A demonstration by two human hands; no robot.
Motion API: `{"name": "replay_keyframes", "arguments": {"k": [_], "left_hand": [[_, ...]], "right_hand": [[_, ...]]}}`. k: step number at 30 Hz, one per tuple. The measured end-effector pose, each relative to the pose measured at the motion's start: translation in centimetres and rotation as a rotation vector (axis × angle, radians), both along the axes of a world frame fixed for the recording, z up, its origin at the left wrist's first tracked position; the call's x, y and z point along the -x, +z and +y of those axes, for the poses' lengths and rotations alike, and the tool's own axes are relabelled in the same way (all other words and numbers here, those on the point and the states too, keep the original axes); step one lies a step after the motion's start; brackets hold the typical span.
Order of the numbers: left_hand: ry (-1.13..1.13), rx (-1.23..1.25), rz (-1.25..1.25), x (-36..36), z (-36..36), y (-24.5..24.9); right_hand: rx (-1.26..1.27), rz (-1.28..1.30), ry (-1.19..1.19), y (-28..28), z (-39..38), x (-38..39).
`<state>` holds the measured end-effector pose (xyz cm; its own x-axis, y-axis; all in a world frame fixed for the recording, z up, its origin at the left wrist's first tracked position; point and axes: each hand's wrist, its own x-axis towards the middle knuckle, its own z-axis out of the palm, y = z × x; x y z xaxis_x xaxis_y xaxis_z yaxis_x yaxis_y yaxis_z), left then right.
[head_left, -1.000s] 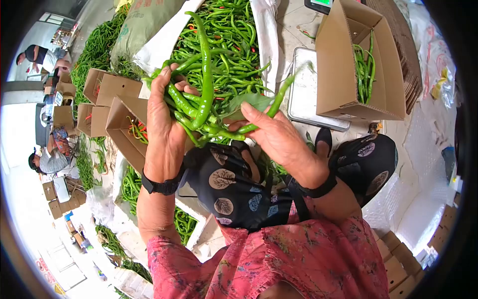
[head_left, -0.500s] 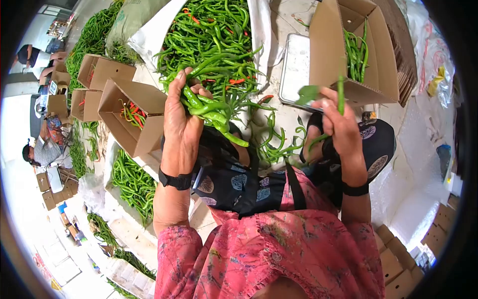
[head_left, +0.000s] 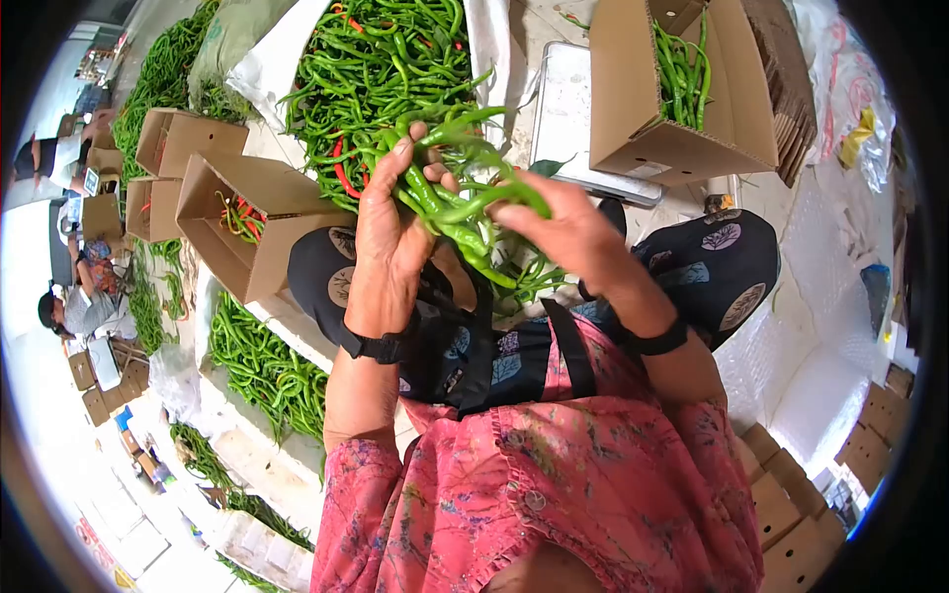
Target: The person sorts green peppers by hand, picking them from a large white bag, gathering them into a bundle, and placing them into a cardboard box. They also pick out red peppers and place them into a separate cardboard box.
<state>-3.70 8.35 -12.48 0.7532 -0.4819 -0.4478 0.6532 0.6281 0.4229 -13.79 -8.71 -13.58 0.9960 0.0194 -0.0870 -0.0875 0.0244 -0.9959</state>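
My left hand point(head_left: 398, 212) is closed around a bunch of long green chili peppers point(head_left: 463, 235), their tips pointing toward my right. Close beside it, my right hand point(head_left: 573, 229) has its fingers closed on a green chili pepper point(head_left: 530, 194), which meets the bunch. Motion smears the right fingers and the peppers there. Beyond both hands, a large heap of green chili peppers point(head_left: 390, 74) with a few red ones fills a white sack point(head_left: 265, 71). More loose green peppers lie on the floor below my hands, partly hidden by them.
An open cardboard box point(head_left: 623, 99) holding green peppers stands at right, by a flat metal tray point(head_left: 571, 84). At left are a box with red peppers point(head_left: 203, 222) and another green pepper heap point(head_left: 259, 366). A person point(head_left: 87, 308) sits at far left.
My right hand has moved left from above my knee to the bunch, carrying a green chili pepper. My left hand keeps its grip. The view has shifted slightly.
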Motion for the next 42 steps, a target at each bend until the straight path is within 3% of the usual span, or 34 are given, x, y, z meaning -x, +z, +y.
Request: {"name": "replay_keyframes", "arguments": {"k": [2,5,7,9,11,17,21,34,36,42], "left_hand": [[0.028,0.015,0.004,-0.4,0.9,-1.3],[0.051,0.064,0.016,-0.3,1.4,-2.8],[0.017,0.062,-0.016,0.5,0.8,-2.9],[-0.006,0.097,-0.024,0.9,0.2,-3.5],[-0.014,0.114,-0.067,1.3,-0.1,-4.0],[-0.07,0.093,-0.127,2.9,-0.7,-3.3],[-0.124,0.094,-0.211,3.4,-0.8,-3.7],[-0.116,0.214,-0.093,3.7,-1.1,-4.6],[-0.112,0.219,-0.082,3.7,-1.2,-4.6],[-0.122,0.195,-0.054,3.6,-0.8,-5.2]], "right_hand": [[-0.173,0.164,0.004,2.3,-2.0,1.1],[-0.167,0.175,-0.043,3.5,-5.3,2.6],[-0.725,0.264,-0.147,2.1,-7.0,2.9],[-0.894,0.305,-0.19,0.7,-7.4,2.5],[-0.997,0.27,-0.088,-0.4,-7.5,2.3],[-1.163,0.256,-0.18,-0.8,-7.3,2.0],[-1.119,0.248,-0.219,0.0,-7.6,2.2],[-1.021,0.167,-0.281,1.6,-8.2,2.6],[-0.945,0.214,-0.391,2.7,-7.8,2.4],[-1.019,0.173,-0.401,1.8,-8.7,2.5]]}}
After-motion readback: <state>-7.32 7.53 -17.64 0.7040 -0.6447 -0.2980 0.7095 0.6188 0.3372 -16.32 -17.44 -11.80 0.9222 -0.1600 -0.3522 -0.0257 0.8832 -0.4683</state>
